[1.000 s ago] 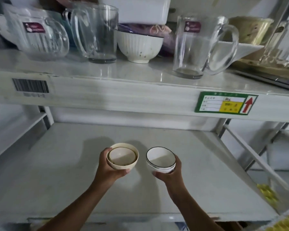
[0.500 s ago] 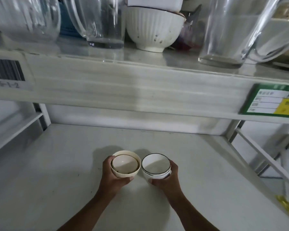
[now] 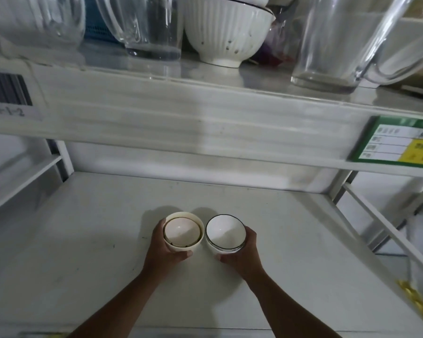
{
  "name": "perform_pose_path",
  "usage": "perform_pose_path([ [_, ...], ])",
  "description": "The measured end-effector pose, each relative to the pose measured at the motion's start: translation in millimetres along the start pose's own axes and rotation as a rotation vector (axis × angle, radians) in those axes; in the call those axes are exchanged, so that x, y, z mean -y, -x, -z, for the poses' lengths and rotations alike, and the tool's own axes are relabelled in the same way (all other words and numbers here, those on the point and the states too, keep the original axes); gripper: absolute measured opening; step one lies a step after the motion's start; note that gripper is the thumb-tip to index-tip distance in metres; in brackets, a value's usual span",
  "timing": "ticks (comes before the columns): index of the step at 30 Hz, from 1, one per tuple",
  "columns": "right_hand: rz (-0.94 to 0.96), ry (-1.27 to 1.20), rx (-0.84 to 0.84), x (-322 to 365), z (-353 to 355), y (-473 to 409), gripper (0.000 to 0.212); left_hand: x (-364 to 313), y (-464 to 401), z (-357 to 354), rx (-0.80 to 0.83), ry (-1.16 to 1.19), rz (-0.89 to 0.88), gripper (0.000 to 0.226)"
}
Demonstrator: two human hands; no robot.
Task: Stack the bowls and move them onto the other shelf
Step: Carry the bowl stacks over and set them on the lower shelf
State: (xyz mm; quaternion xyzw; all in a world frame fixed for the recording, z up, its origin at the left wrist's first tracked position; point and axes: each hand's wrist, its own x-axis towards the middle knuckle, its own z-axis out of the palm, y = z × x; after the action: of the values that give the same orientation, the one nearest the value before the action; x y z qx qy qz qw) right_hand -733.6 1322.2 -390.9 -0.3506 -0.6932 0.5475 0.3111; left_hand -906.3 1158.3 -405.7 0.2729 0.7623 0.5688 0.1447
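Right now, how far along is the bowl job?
Done: bowls are nested into two small stacks. In hand: the left hand holds the cream stack, the right hand the black-rimmed stack, side by side low over the lower shelf. Left: letting go; whether they already rest on it is unclear.

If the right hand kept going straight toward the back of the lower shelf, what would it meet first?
Nothing, it seems: the right hand with its black-rimmed bowls faces bare lower shelf up to the back wall, though depth is unclear.
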Motion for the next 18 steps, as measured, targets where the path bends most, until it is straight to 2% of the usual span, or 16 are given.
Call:
perform_pose_path([
  [2, -0.034, 0.013, 0.014, 1, 0, -1, 0.110, -3, -1, -1, -0.020, -0.046, 0.013, 0.124],
  [9, -0.126, 0.065, 0.005, 8, -4, -9, 0.106, -15, -4, -3, -0.044, -0.191, 0.040, 0.124],
  [13, -0.147, 0.125, -0.001, 11, -3, -8, 0.110, -24, -3, -2, -0.035, -0.274, 0.048, 0.121],
  [18, -0.166, 0.203, 0.018, 14, -4, -6, 0.118, -33, 1, -1, -0.033, -0.243, 0.094, 0.118],
])
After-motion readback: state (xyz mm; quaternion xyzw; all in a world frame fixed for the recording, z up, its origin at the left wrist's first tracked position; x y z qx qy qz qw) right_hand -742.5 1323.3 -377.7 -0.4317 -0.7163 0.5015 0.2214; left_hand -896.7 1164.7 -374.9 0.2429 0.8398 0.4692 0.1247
